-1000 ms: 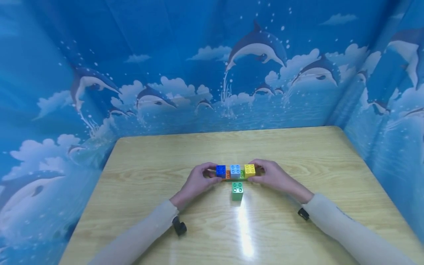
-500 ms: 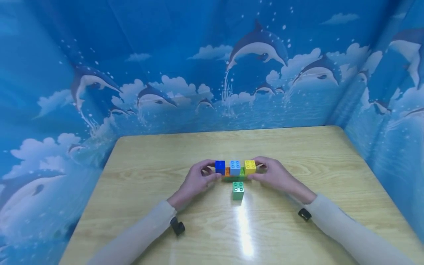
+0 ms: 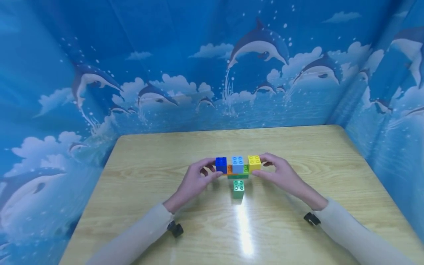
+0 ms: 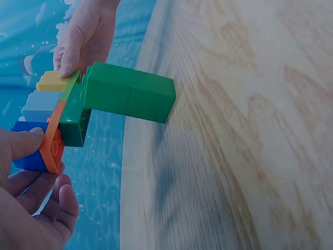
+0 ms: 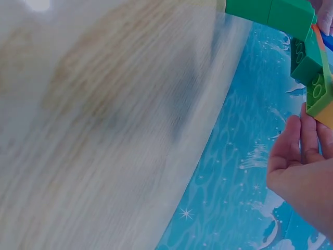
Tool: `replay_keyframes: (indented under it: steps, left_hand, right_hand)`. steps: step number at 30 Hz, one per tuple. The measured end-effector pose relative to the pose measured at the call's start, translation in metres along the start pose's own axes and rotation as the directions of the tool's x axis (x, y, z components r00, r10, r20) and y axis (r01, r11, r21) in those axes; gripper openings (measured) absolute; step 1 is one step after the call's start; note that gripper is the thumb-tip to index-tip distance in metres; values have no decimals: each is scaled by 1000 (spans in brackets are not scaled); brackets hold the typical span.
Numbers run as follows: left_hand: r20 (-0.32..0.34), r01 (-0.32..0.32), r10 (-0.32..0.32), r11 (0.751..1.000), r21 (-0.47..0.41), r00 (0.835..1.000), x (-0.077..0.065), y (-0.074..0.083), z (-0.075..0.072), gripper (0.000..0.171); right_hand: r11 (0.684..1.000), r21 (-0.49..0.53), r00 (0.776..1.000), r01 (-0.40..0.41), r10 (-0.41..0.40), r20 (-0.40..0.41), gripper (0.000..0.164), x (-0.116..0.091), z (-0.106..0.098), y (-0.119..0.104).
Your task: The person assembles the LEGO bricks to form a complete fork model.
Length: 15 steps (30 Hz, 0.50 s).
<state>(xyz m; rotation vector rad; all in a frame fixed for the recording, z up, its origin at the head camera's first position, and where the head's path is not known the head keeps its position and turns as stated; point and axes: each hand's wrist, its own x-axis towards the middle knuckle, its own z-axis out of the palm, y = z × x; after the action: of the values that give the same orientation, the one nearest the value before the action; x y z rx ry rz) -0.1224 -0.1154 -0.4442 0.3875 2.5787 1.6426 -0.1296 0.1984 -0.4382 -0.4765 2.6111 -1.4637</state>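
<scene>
A row of building bricks hangs above the table, held from both ends. My left hand point(image 3: 198, 176) pinches the dark blue brick point(image 3: 221, 165) at one end. At the other, my right hand point(image 3: 281, 173) pinches the yellow brick point(image 3: 254, 163). A light blue brick point(image 3: 237, 164) sits between them. Underneath run an orange piece point(image 4: 53, 143) and a light green piece point(image 4: 69, 86), with a darker green brick point(image 4: 74, 121) below these. Nearer me, a two-brick green tower point(image 3: 238, 189) stands upright on the table; whether it touches the row I cannot tell.
The wooden table point(image 3: 159, 154) reaches back to a blue curtain point(image 3: 185, 84) printed with dolphins, which also hangs at both sides. A bright glare streak lies on the tabletop in front of the tower. Black straps with small devices are on both wrists.
Both hands have raised the brick row off the table, so more of the green brick beneath it shows. The green tower stays in place.
</scene>
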Motion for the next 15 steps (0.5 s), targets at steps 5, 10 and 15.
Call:
replay_keyframes:
  steps: [5,10,15]
  left_hand:
    - [7,-16,16,1000,-5,1000,-8,4,0,44]
    - [11,-56,56,998,-14,998,-15,7,-2,42]
    - [13,-111,111,994,2,994,-20,8,-1,42]
  right_hand:
    - [1000,-7,1000,26,-26,-1,42,-9,-2,-4]
    - [998,-8,998,64,-64,-5,37,-14,-3,-9]
    - [996,1,996,86,-86,12,35,-18,-5,-9]
